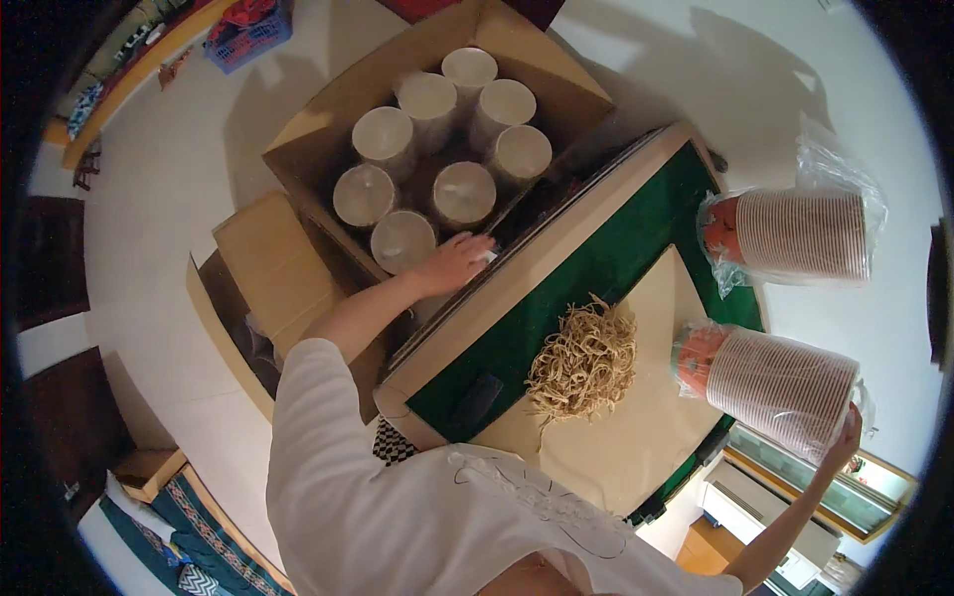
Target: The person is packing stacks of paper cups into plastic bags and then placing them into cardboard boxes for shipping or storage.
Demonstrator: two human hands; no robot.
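Note:
My left hand point(457, 263) is at the near edge of a large open cardboard box point(328, 104). Its fingers close around something small and whitish that I cannot make out. Inside the box stand several tall, plastic-wrapped cup stacks point(464, 194), round white ends up. Far to the right, my right hand point(843, 437) grips the rim end of a sleeve of nested paper cups point(780, 382), white-rimmed with an orange end, in clear plastic. This sleeve lies sideways at the table's right side. A similar wrapped sleeve point(800, 236) lies beyond it.
A heap of tan twine-like strands point(584, 360) lies on a beige board point(656, 397) over the green table top point(586, 263). A dark object point(475, 402) rests near the table's left corner. Another open cardboard box point(273, 263) stands left of my arm. A blue basket point(248, 40) is far left.

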